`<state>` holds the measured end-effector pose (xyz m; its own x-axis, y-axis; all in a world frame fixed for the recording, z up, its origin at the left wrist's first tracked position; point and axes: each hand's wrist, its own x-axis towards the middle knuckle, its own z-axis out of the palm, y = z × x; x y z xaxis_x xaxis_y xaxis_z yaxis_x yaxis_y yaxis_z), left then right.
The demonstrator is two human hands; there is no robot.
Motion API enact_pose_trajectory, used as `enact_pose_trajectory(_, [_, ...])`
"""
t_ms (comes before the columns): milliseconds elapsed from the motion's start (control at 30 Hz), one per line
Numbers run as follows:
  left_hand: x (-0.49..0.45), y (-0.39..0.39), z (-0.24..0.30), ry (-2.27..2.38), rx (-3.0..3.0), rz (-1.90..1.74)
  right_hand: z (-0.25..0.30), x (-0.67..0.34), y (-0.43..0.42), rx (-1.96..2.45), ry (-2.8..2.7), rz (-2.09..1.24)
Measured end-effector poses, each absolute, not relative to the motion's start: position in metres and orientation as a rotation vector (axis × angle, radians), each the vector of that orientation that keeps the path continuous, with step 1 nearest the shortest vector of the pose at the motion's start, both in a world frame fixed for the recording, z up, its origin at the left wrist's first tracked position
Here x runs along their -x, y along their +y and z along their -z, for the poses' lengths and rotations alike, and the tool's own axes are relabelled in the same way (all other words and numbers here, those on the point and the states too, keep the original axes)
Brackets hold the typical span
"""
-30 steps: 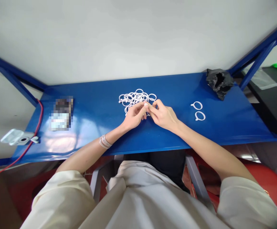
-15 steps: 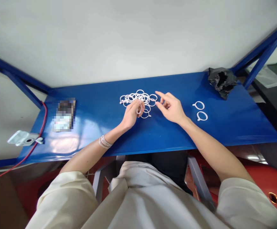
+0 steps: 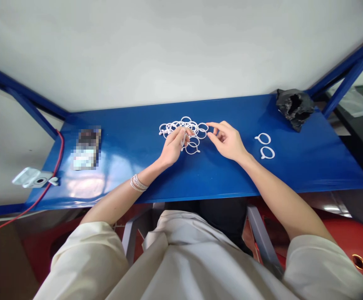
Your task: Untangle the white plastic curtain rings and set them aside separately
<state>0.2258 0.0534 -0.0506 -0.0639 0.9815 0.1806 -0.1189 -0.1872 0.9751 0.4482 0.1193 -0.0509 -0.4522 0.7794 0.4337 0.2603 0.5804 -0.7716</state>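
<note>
A heap of thin white curtain rings [image 3: 186, 119], each with a small knob or eyelet, lies on the blue tabletop [image 3: 131, 137]. At the front of the heap, my left hand [image 3: 172, 148] is closed with a white ring [image 3: 183, 141] between its fingers, partly hidden by them. My right hand [image 3: 227, 139] is at the heap's right side, thumb and index finger apart. Its index fingertip meets or nearly meets the rim of the outermost ring [image 3: 207, 127]; whether they touch is hard to tell. Two separate rings, one [image 3: 264, 138] behind the other [image 3: 268, 153], lie farther right.
A crumpled black plastic bag [image 3: 294, 108] sits at the back right corner. Toward the left lies a blurred-out phone-like object [image 3: 86, 149]. A white camera-like device [image 3: 34, 178] and a red cable [image 3: 60, 154] are at the left edge. Blue frame bars [image 3: 34, 104] flank the table.
My right hand's index fingertip has come closer to the outermost ring. The ring in my left hand has turned more edge-on. The whole view has shifted slightly.
</note>
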Motion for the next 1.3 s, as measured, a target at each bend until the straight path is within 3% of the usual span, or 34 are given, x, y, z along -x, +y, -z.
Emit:
enact_pose_trajectory(400, [-0.219,0.050,0.045,1.193,-1.160,-1.606,0.038,-0.464,0.134,0.973,-2.030,-0.695])
enact_pose_trajectory(600, [-0.210,0.054,0.050,1.222,-1.131,-1.625,0.020,-0.532,0.169,1.380,-2.256,-0.495])
enact_pose_trajectory(700, [-0.206,0.057,0.050,1.257,-1.189,-1.629,0.015,-0.570,0.182,1.684,-2.281,-0.543])
enact_pose_trajectory(933, [-0.201,0.055,0.051,1.344,-1.435,-1.616,0.008,-0.579,0.180,1.949,-2.269,-0.679])
enact_pose_trajectory(1067, [-0.200,0.054,0.050,1.560,-1.801,-1.484,0.009,-0.552,0.172,1.791,-2.342,-0.647])
enact_pose_trajectory(1300, [-0.198,0.062,0.058,1.687,-2.229,-1.197,0.034,-0.485,0.143,1.072,-2.302,-0.668])
